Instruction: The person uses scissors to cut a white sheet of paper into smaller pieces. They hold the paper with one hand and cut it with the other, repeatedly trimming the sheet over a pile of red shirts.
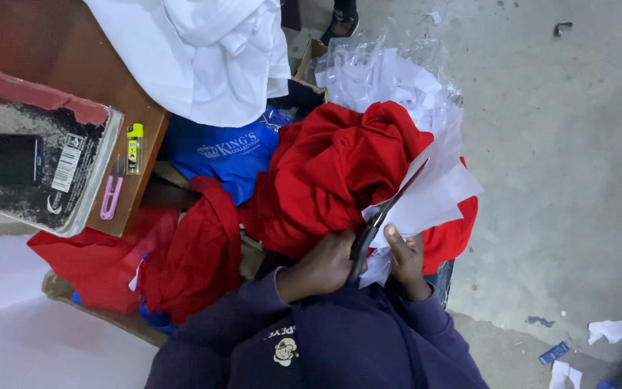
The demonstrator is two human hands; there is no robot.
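My left hand [323,265] grips the handles of black scissors [389,209], whose blades point up and to the right along a white sheet [433,194]. My right hand [406,258] pinches the lower edge of that white sheet, thumb on top. The sheet lies over a pile of red cloth [329,173] on my lap. The dark purple sleeves of my hooded top [311,338] fill the bottom of the view.
A wooden table [59,50] at left carries a dark box [34,162], a yellow lighter [134,146], pink thread snips [112,194] and white cloth [203,50]. A blue bag [224,155], more red cloth [181,259], clear plastic [368,65] and floor scraps [610,331] lie around.
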